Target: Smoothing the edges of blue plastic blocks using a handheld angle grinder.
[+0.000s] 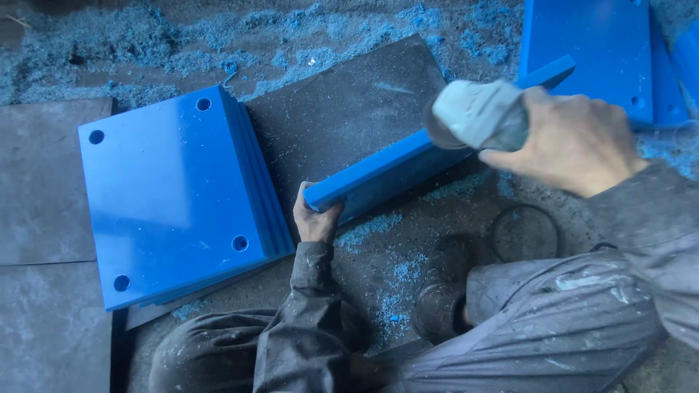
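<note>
My left hand grips the near end of a blue plastic plate that stands on edge, running up to the right. My right hand holds a grey power grinder, whose head rests against the plate's upper edge near its middle. The grinder's disc is mostly hidden by its body. My grey sleeves and trousers fill the bottom of the view.
A stack of blue plates with corner holes lies flat at left. More blue plates lie at top right. A dark mat sits under the work. Blue shavings cover the floor. A black cable loop lies by my knee.
</note>
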